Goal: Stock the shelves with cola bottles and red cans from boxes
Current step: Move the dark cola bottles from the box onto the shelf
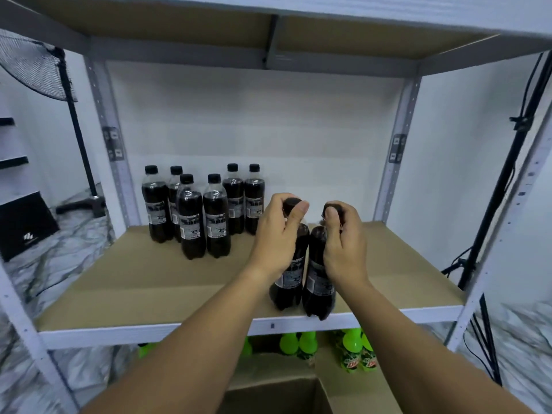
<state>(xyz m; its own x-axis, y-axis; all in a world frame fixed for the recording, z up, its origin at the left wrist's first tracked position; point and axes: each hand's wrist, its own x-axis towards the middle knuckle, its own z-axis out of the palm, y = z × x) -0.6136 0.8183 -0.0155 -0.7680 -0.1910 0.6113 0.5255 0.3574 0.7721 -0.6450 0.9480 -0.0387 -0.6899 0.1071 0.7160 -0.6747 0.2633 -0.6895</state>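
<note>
Two cola bottles are held by the neck, one in each hand, over the front edge of the middle shelf (pixel 209 300). The left hand (pixel 277 234) curls its fingers and thumb round the neck of the left bottle (pixel 291 282), just under its black cap. The right hand (pixel 343 240) grips the neck of the right bottle (pixel 319 285) the same way. The two bottles touch side by side and stand nearly upright, tilted a little; their bases sit at the front lip of the shelf, and I cannot tell whether they rest on the board or hang just above it.

Six more cola bottles (pixel 203 216) stand upright in a cluster farther back and to the left on the same shelf, four in the back row near the white back panel and two in front of them. All have black caps and dark labels.

Below the shelf's white front rail, several green-capped bottles (pixel 355 351) show on the lower level. An open cardboard box (pixel 277 395) sits at the bottom of the view, between the forearms. To the left of the shelf unit stands a black fan on a stand (pixel 33 67), and to the right a black tripod (pixel 504 180) with cables.
</note>
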